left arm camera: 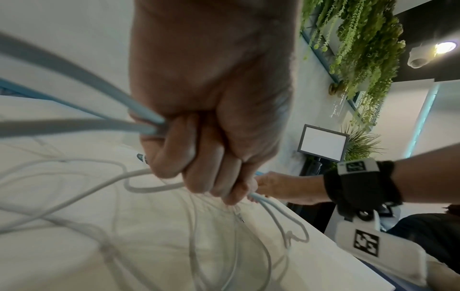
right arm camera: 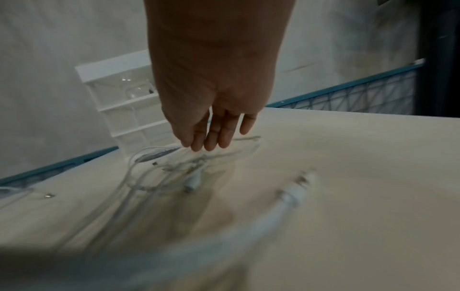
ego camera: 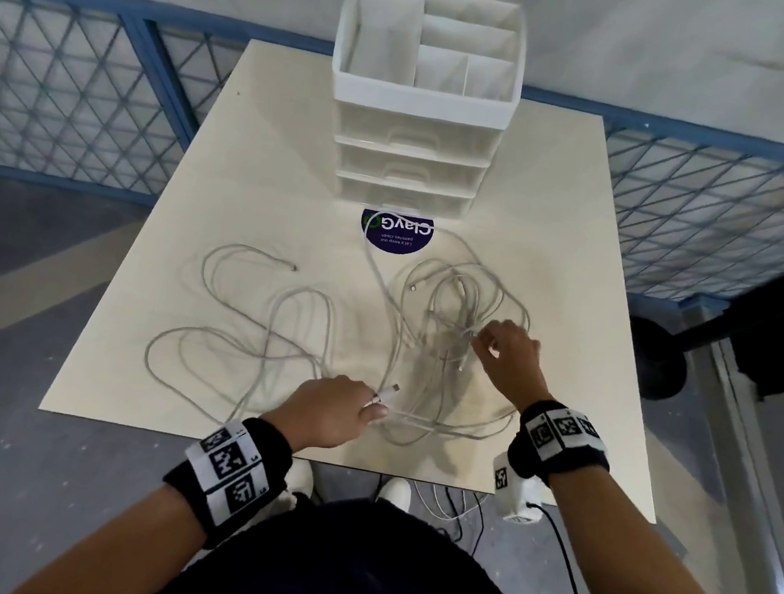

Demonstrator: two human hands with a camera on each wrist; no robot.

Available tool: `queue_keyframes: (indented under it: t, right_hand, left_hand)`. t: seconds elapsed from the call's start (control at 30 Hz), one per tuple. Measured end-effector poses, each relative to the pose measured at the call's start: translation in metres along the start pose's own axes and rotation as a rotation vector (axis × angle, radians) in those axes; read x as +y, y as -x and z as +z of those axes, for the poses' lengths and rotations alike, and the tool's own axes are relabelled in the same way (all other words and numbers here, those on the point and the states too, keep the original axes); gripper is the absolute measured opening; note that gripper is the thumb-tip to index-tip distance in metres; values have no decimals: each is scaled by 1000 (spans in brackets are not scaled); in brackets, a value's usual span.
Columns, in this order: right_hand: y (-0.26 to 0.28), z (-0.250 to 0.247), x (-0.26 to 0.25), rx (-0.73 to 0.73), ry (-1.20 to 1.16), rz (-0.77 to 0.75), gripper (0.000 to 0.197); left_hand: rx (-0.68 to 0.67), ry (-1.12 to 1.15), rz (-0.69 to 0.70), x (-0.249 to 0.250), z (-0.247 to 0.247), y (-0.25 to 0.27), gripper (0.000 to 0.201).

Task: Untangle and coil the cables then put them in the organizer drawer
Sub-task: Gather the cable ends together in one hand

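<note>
Several white cables [ego camera: 248, 328] lie in loose loops on the cream table [ego camera: 581, 270], knotted into a tangle [ego camera: 452, 314] on the right. My left hand [ego camera: 374, 405] is near the front edge, fist closed round cable strands [left arm camera: 139, 126], with a plug end [ego camera: 392, 389] sticking out past the thumb. My right hand [ego camera: 485, 345] is over the tangle with its fingers [right arm camera: 211, 139] straight, their tips at the cable strands and gripping nothing. The white organizer [ego camera: 413, 151] stands at the back of the table with its three drawers closed.
An open tray with compartments [ego camera: 424, 98] tops the organizer. A dark round sticker [ego camera: 395, 233] lies in front of it. A blue mesh fence [ego camera: 60, 83] runs behind the table, and a black stand base [ego camera: 659, 359] sits on the floor to the right.
</note>
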State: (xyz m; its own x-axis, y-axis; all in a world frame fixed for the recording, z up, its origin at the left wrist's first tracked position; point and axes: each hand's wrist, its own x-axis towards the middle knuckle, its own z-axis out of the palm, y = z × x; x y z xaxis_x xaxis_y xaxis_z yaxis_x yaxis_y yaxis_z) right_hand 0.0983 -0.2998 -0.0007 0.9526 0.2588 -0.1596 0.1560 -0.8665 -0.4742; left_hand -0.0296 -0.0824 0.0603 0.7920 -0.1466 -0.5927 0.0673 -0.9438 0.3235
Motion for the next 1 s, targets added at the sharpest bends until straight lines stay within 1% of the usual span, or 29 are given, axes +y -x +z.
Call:
queue_keyframes:
  t: [0.1,0.23,0.33,0.43,0.53,0.63,0.73,0.83,0.9,0.93,1.0]
  right_hand:
    - [-41,4,-26,-28,44,-130,16]
    - [-83,17,-51,-108,101,-208,27]
    - [-99,27,-57,-178,183,-175,33]
    - [-103,31,-61,-212,241,-137,25]
    - [-102,31,-61,-147,217,-133,16]
    - [-102,21,-63,-16,117,-153,13]
    - [-104,-2,-70,79,45,-159,14]
    - [-102,-32,-84,134,-88,-226,13]
    - [-98,-53,-94,169,-150,-277,13]
    - [-95,-64,-100,178,-187,-308,13]
    - [-84,-87,-113,192,-306,-381,15]
  left_hand:
    - [-1,53,8,-2,-2,-2,43]
    - [-14,95,26,-7,-3,-5,41]
    - [-34,133,22,-10,-8,-9,40]
    - [-64,193,17,-15,-16,-14,39]
    - [-65,254,44,-17,-22,-19,36]
    - [-44,300,80,-17,-30,-25,36]
    - [-36,308,117,-20,-35,-35,37]
    - [-2,304,150,-18,-42,-44,34]
    - [55,281,154,-13,-51,-48,34]
    - [105,298,149,-11,-56,-49,35]
    - [217,412,149,-8,-67,-53,39]
